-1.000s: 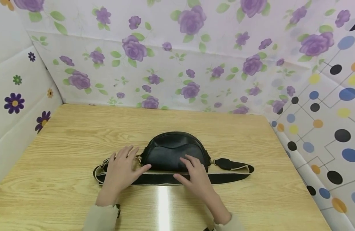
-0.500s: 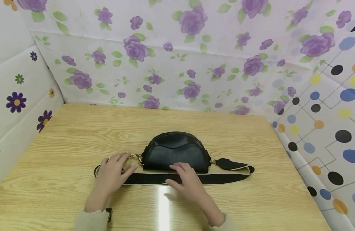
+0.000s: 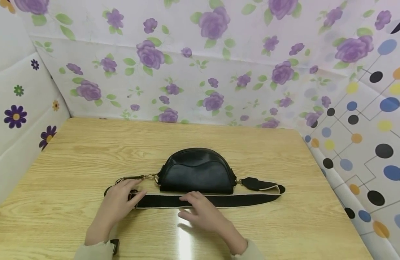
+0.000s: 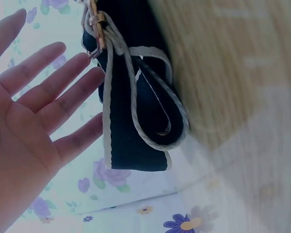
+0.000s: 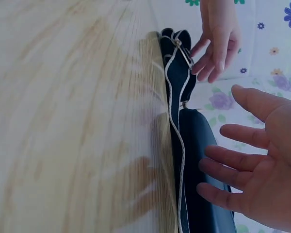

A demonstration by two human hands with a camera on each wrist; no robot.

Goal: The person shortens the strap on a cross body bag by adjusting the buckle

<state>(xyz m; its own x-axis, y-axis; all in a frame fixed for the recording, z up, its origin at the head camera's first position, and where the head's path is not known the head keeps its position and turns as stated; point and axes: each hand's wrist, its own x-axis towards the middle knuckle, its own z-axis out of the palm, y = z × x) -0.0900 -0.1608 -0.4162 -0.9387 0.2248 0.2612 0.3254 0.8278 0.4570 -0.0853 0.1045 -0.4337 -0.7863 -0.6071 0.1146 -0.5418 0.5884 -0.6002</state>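
A black half-moon shoulder bag (image 3: 196, 173) lies on the wooden table, its wide black strap (image 3: 252, 200) with cream edging stretched along its front. My left hand (image 3: 117, 200) is over the strap's left end; in the left wrist view its fingers (image 4: 70, 104) are spread, with the tips right at the folded strap (image 4: 136, 111) and its gold buckle (image 4: 98, 26). My right hand (image 3: 203, 213) hovers over the front of the strap, below the bag. In the right wrist view its fingers (image 5: 233, 160) are loosely extended with nothing in them, and the bag (image 5: 203, 155) lies beyond.
The wooden table (image 3: 300, 224) reaches back to a flowered sheet (image 3: 187, 83). A dotted sheet (image 3: 375, 144) borders it on the right, another flower-printed sheet (image 3: 21, 144) on the left. Gold clasps (image 3: 151, 176) join the strap to the bag.
Both hands have moved left and toward the near side; the left has left the bag's corner for the strap's end, the right has come off the bag's front. The bag stays put.
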